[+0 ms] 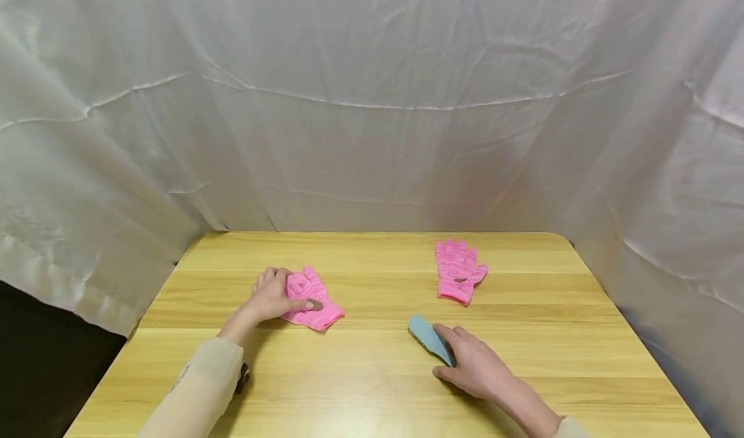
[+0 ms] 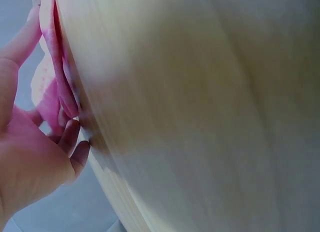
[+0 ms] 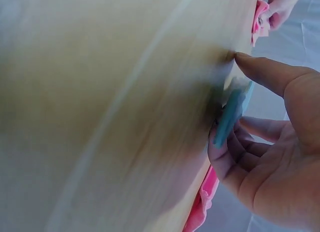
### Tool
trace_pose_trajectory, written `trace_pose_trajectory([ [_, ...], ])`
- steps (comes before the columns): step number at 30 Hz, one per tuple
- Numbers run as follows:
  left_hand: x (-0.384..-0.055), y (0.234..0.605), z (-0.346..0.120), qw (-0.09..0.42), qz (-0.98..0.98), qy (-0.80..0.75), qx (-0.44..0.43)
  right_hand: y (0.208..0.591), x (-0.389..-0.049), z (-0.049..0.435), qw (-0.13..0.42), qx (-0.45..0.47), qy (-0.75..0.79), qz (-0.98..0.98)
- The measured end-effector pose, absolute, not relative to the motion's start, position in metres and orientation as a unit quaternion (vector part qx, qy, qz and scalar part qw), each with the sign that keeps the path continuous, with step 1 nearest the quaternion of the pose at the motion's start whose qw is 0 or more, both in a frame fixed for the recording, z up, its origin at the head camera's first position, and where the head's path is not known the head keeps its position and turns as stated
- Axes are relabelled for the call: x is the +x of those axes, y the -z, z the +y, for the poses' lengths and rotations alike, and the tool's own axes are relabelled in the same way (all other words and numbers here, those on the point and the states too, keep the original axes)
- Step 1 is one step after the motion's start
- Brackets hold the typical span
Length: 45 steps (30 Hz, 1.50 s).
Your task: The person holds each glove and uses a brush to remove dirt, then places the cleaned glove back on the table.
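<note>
On the left of the table a pink knitted glove [image 1: 314, 289] lies with its cuff toward me. My left hand [image 1: 278, 297] grips its left side, the thumb on a brown patch near the cuff. In the left wrist view, the glove [image 2: 62, 89] bulges up between thumb and bent fingers. My right hand [image 1: 473, 364] is around the near end of a light blue brush [image 1: 427, 336], bristles downward. In the right wrist view, its fingers lie against the brush [image 3: 230, 117], while the thumb [image 3: 265, 69] is spread apart from it.
A second pink glove [image 1: 456, 270] lies flat at the back right, with a brown mark near its cuff. The wooden table [image 1: 372, 380] is bordered by grey curtains [image 1: 372, 160] behind and at the sides. A small black object [image 1: 242, 378] shows beside the left sleeve.
</note>
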<state>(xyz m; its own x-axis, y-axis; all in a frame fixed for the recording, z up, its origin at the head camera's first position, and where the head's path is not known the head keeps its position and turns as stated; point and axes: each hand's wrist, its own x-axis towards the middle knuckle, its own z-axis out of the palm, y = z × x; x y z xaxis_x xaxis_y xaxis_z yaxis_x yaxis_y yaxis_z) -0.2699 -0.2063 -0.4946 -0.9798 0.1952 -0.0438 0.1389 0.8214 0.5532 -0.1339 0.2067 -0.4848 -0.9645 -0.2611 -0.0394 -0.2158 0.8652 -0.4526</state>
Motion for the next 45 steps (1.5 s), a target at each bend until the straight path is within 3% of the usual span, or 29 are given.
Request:
trace_pose_trajectory([
  [7,-0.274,0.493,-0.202,0.076,0.927,-0.354,0.098,0.484,-0.136,0.209,0.061,-0.123,0.245,0.96],
  [24,-0.272,0.484,-0.192,0.116,0.863,-0.492,-0.002,0.485,-0.139,0.214,0.073,-0.124,0.286,0.947],
  [34,-0.27,0.484,-0.188,0.159,0.823,-0.545,0.019,0.483,-0.142,0.215,0.024,-0.095,0.35,0.932],
  [45,-0.262,0.47,-0.156,0.169,0.773,-0.604,0.092,0.477,-0.153,0.207,0.011,-0.015,0.504,0.864],
])
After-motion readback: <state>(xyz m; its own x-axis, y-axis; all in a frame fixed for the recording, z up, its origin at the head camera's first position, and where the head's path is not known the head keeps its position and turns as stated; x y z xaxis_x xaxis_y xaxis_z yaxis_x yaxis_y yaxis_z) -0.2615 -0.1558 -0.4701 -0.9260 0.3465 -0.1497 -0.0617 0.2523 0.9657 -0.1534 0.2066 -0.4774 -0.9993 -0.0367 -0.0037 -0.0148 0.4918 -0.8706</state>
